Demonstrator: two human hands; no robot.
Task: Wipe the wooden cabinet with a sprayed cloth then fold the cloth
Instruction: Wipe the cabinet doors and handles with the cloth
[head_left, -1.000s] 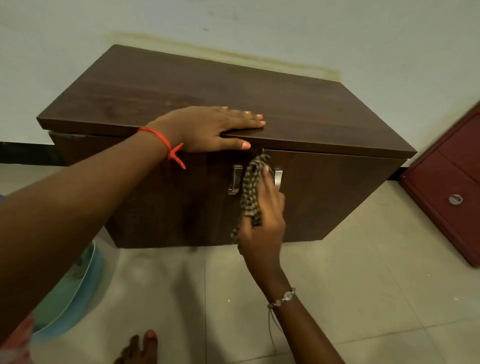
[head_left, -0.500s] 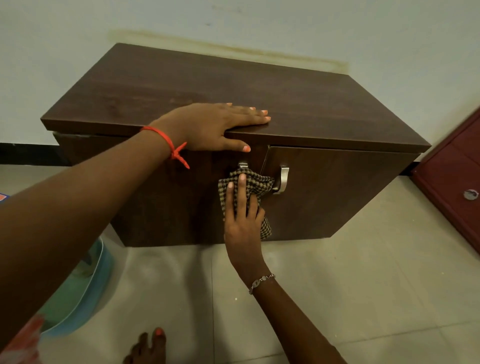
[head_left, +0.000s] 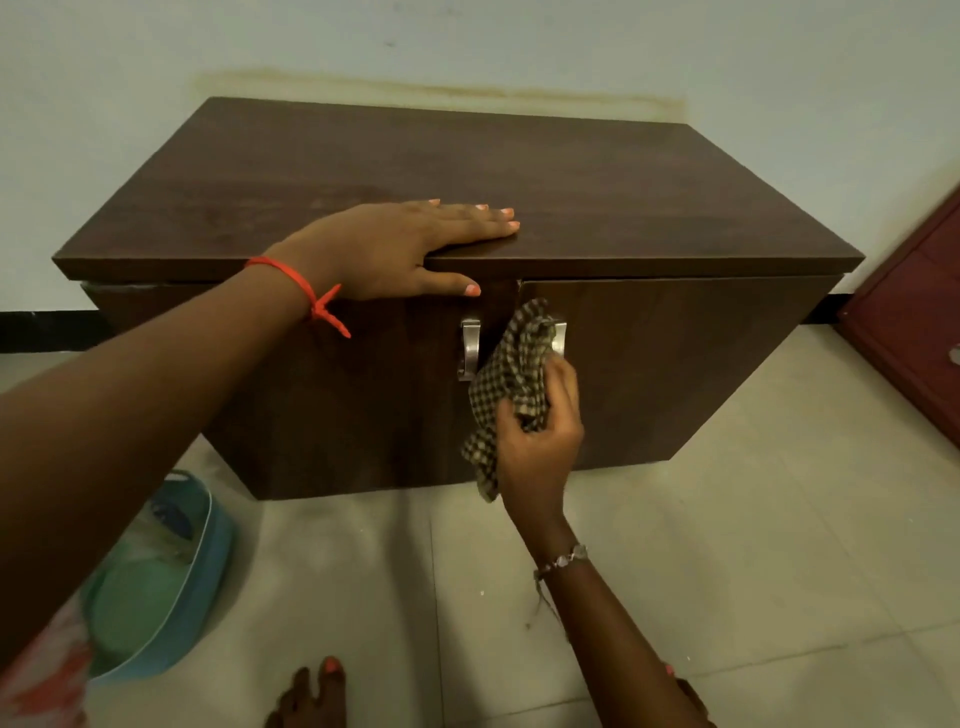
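Her left hand (head_left: 395, 249) lies spread flat on the cabinet (head_left: 675, 364) top to brace, while the right hand (head_left: 540, 441) bunches the checked cloth (head_left: 511, 379) just above its grasp against the door handle (head_left: 560, 338).

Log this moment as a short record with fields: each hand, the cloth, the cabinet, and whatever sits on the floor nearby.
left hand: flat on the cabinet's top, thumb over the front edge, holding nothing
right hand: fingers closed on the cloth, at the cabinet's front
checked cloth: bunched, unfolded, pressed against the right door handle
wooden cabinet: dark brown, two front doors
left door handle: metal, uncovered
right door handle: mostly hidden by cloth
blue basin: on the tiled floor, left of the cabinet
red cabinet: at right edge
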